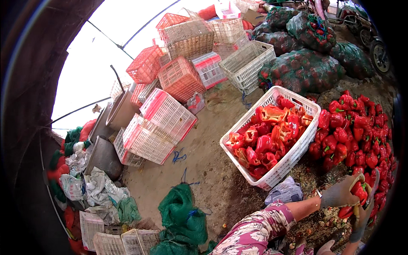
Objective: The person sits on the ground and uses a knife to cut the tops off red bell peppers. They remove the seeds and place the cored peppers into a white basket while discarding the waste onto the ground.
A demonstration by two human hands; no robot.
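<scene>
Near the lower right, my left hand (pixel 340 194), in a grey glove, is closed around a red bell pepper (pixel 360 193). Just below it is my right hand (pixel 361 221), also gloved, its fingers wrapped round a knife. The knife's grey blade (pixel 375 182) stands up along the pepper's right side. Another red pepper (pixel 345 212) shows just under my left hand; whether anything holds it is unclear. Beyond my hands lies a big heap of whole red peppers (pixel 357 131). To the left, a white plastic crate (pixel 293 165) holds cored and opened red peppers.
Green mesh sacks (pixel 301 70) full of peppers lie behind the heap. Pink and white crates (pixel 170 114) are piled at upper left. An empty green net bag (pixel 182 212) and a crumpled greyish bag (pixel 284 191) lie on the floor. A motorbike wheel (pixel 379 56) stands far right.
</scene>
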